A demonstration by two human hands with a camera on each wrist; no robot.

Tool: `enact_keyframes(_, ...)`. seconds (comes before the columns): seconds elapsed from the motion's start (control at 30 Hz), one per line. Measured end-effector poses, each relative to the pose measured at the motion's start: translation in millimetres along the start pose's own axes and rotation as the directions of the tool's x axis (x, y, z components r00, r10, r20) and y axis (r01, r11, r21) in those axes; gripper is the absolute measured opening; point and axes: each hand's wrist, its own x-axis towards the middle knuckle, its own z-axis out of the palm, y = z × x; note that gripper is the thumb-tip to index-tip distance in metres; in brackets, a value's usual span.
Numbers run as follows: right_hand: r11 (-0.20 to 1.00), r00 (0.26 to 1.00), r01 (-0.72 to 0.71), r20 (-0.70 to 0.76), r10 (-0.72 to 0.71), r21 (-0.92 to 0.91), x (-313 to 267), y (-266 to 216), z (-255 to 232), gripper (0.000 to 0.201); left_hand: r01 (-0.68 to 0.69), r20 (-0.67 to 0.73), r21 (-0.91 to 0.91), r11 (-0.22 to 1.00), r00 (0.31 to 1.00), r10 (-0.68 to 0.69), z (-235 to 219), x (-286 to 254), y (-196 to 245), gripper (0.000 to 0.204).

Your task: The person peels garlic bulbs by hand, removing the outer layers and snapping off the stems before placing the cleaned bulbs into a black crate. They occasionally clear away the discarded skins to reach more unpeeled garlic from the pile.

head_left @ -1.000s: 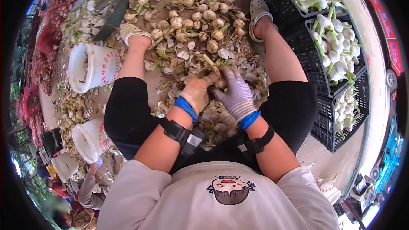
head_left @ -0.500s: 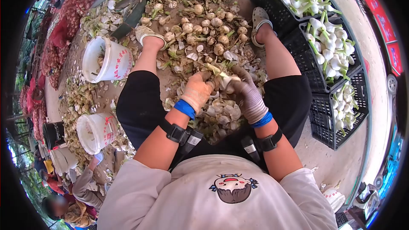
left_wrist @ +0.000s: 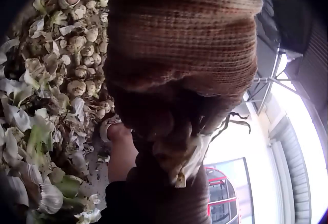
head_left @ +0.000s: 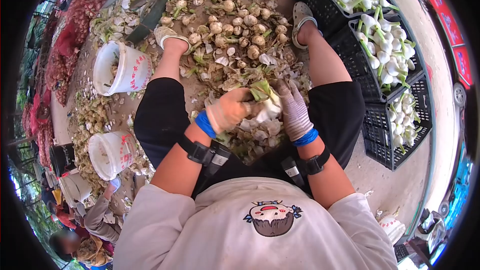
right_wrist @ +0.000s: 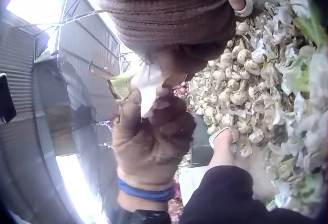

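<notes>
Between the two gloved hands, over the lap, is a garlic bulb (head_left: 270,108) with white skin and a greenish, partly stripped stalk (head_left: 260,91). My left hand (head_left: 228,111), in an orange-tinted glove, pinches the peeling outer skin on the stalk side. From the other side, my right hand (head_left: 296,111), in a pale purple striped glove, holds the bulb. In the right wrist view, white garlic skin (right_wrist: 148,83) shows between both hands' fingers. The left wrist view has a papery end (left_wrist: 182,157) sticking out below the left glove, whose fingertips are in shadow.
Loose peelings (head_left: 255,132) heap up between the legs. Unpeeled garlic bulbs (head_left: 250,25) cover the ground ahead. Black crates (head_left: 350,65) of white garlic line the right side. White buckets (head_left: 132,72) stand at left, with another person's arm (head_left: 102,210) lower left.
The garlic's outer skin has been pulled back, baring more white bulb. My left hand has shifted slightly left, and the garlic has come up from low among the peelings.
</notes>
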Motion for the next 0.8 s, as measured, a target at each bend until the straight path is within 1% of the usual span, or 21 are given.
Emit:
enact_keyframes(0.03, 0.976, 0.992, -0.114, -0.024, 0.12, 0.184, 4, -3, 6, 0.032, -0.039, 0.011, -0.053, 0.998, 0.999, 0.04, -3, -5, -10, 0.035)
enact_keyframes(0.07, 0.976, 0.992, -0.116, -0.029, 0.123, 0.183, 2, -8, 5, 0.032, -0.077, 0.02, -0.108, 0.991, 0.997, 0.08, -7, -4, -7, 0.037)
enact_keyframes(0.1, 0.912, 0.956, -0.291, 0.051, 0.289, 0.289, 2, -12, 3, 0.032, 0.029, 0.001, -0.408, 0.912, 1.0, -0.031, -13, -3, 3, 0.037)
enact_keyframes(0.13, 0.806, 0.889, -0.456, 0.148, 0.433, 0.377, 3, -15, -1, 0.033, 0.028, 0.001, -0.409, 0.912, 1.0, -0.03, -17, -5, 1, 0.037)
enact_keyframes(0.17, 0.743, 0.839, -0.531, 0.379, 0.391, 0.408, 14, 6, -20, 0.038, 0.174, 0.068, -0.491, 0.854, 0.984, -0.162, -22, -8, -3, 0.035)
enact_keyframes(0.2, 0.74, 0.838, -0.532, 0.376, 0.394, 0.411, 14, 7, -24, 0.038, 0.318, 0.148, -0.558, 0.767, 0.947, -0.285, -25, -12, -8, 0.034)
enact_keyframes(0.27, 0.546, 0.733, -0.676, 0.53, 0.427, 0.495, 14, 3, -23, 0.044, 0.318, 0.119, -0.596, 0.737, 0.943, -0.311, -23, -15, -21, 0.032)
enact_keyframes(0.3, 0.389, 0.67, -0.74, 0.547, 0.503, 0.549, 11, -14, -18, 0.052, 0.346, 0.117, -0.511, 0.787, 0.935, -0.335, -25, -14, -20, 0.032)
enact_keyframes(0.37, 0.392, 0.665, -0.742, 0.523, 0.533, 0.543, 16, -6, -22, 0.055, 0.375, 0.116, -0.423, 0.825, 0.925, -0.361, -20, -13, -29, 0.033)
enact_keyframes(0.4, 0.397, 0.66, -0.744, 0.501, 0.56, 0.537, 18, -2, -26, 0.059, 0.358, 0.012, -0.588, 0.725, 0.9, -0.435, -10, -11, -41, 0.033)
enact_keyframes(0.43, 0.472, 0.629, -0.773, 0.613, 0.478, 0.424, 20, -2, -35, 0.059, 0.305, -0.075, -0.734, 0.607, 0.851, -0.519, -2, -12, -52, 0.034)
enact_keyframes(0.47, 0.474, 0.631, -0.771, 0.611, 0.479, 0.425, 16, -5, -28, 0.059, 0.304, -0.074, -0.735, 0.606, 0.852, -0.518, -3, -12, -46, 0.034)
enact_keyframes(0.5, 0.884, 0.835, -0.452, 0.406, 0.371, 0.123, 8, -11, -14, 0.051, 0.325, -0.054, -0.752, 0.574, 0.837, -0.544, -6, -12, -32, 0.035)
enact_keyframes(0.53, 0.955, 0.953, -0.032, 0.28, 0.119, -0.296, 2, -13, -8, 0.044, 0.347, -0.031, -0.768, 0.538, 0.819, -0.572, -5, -14, -24, 0.036)
enact_keyframes(0.57, 0.964, 0.943, -0.137, 0.268, 0.198, -0.228, 5, -6, -9, 0.032, 0.35, -0.026, -0.77, 0.534, 0.818, -0.575, -2, -17, -27, 0.036)
enact_keyframes(0.6, 0.964, 0.943, -0.139, 0.267, 0.2, -0.228, 7, -3, -11, 0.032, 0.322, -0.102, -0.555, 0.767, 0.889, -0.446, 1, -21, -33, 0.036)
enact_keyframes(0.63, 0.967, 0.959, -0.098, 0.237, 0.155, -0.233, 9, 0, -12, 0.029, 0.247, -0.133, -0.287, 0.926, 0.947, -0.294, 4, -24, -40, 0.036)
enact_keyframes(0.67, 0.969, 0.972, -0.058, 0.207, 0.109, -0.239, 9, -1, -11, 0.026, 0.135, -0.114, 0.005, 0.991, 0.984, -0.134, 5, -27, -43, 0.037)
enact_keyframes(0.7, 0.963, 0.964, -0.107, 0.212, 0.162, -0.249, 4, -12, -4, 0.025, 0.658, -0.001, -0.421, 0.624, 0.688, -0.726, 3, -17, -26, 0.039)
enact_keyframes(0.73, 0.962, 0.963, -0.112, 0.211, 0.166, -0.248, 5, -11, -5, 0.025, 0.661, 0.002, -0.421, 0.621, 0.685, -0.729, 4, -14, -20, 0.039)
enact_keyframes(0.8, 0.94, 0.912, -0.131, 0.335, 0.239, -0.314, 10, -10, -10, 0.027, 0.308, -0.051, -0.772, 0.556, 0.842, -0.537, 6, -10, -14, 0.033)
